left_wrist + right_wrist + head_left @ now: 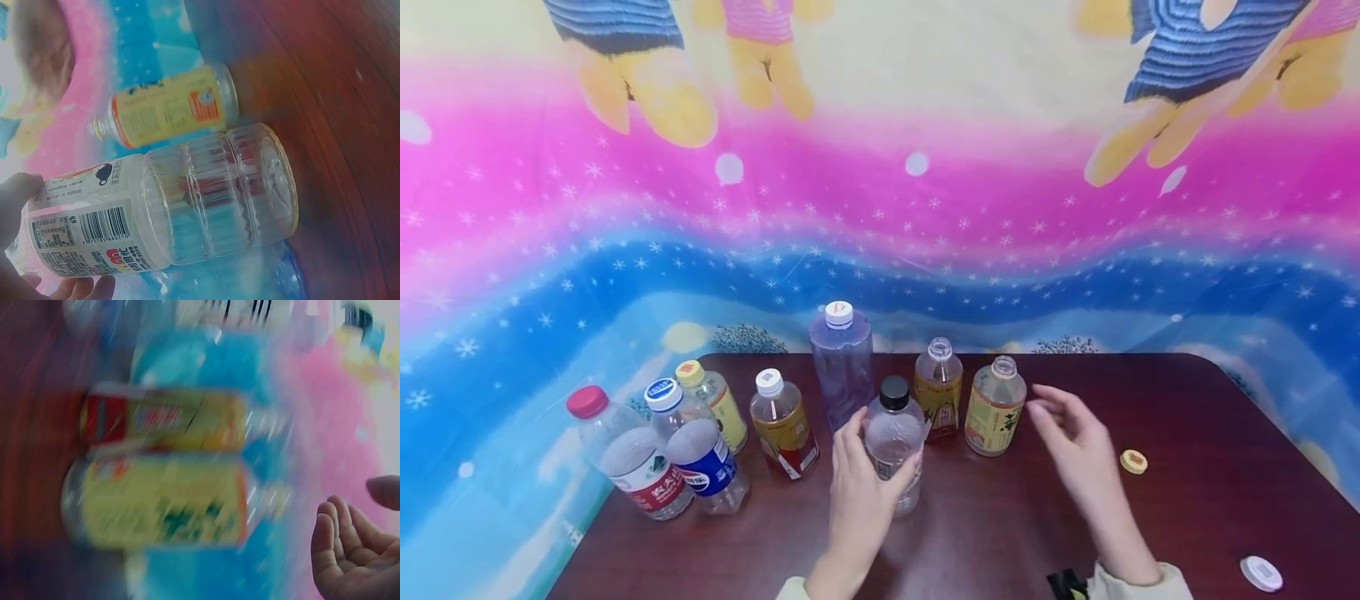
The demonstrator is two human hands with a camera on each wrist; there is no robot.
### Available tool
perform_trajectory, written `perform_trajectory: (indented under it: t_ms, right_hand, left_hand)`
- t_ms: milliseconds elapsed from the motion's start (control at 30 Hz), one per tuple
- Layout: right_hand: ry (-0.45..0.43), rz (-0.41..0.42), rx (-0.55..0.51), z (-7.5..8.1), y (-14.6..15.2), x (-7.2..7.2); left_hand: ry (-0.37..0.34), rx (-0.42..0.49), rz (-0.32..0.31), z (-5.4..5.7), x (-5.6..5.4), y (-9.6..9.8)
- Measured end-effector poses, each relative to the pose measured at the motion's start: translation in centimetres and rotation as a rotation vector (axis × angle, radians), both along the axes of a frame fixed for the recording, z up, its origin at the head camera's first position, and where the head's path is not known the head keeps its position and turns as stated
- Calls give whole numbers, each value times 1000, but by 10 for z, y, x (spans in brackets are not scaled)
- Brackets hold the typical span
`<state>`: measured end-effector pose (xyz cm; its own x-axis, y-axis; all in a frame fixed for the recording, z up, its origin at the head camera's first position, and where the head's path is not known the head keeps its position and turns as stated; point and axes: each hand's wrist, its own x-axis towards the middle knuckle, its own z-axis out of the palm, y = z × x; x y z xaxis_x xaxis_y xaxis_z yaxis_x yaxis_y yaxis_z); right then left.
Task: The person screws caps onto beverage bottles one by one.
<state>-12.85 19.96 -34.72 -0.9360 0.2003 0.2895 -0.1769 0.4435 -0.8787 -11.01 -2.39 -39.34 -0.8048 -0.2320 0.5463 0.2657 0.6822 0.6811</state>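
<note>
My left hand (863, 492) grips a clear plastic bottle (897, 437) with a black cap (894, 393). In the left wrist view, the fingers wrap around the upper part of this bottle (206, 194), whose white label carries a barcode and whose lower half is ribbed. My right hand (1081, 440) holds nothing; its fingers are loosely bent in the right wrist view. Just left of it stands an uncapped bottle with a yellow label (994, 418). Beside that one is an uncapped bottle with a gold label (937, 400), partly hidden behind the held bottle.
Capped bottles stand leftward: a tall clear one (842, 367), a white-capped gold-label one (786, 429), a yellow-capped one (727, 417), a blue-label one (703, 462) and a red-capped one (640, 467). Right lie a yellow cap (1133, 461) and a white cap (1261, 573). Behind hangs a patterned cloth (880, 217).
</note>
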Motion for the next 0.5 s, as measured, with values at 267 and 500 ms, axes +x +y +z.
perform_trajectory:
  t_ms: [267, 500]
  right_hand:
    - [-193, -193, 58, -30, 82, 1]
    - [-360, -258, 46, -57, 151, 12]
  left_hand:
    - [-27, 56, 42, -2, -7, -19]
    - [-45, 84, 50, -1, -9, -26]
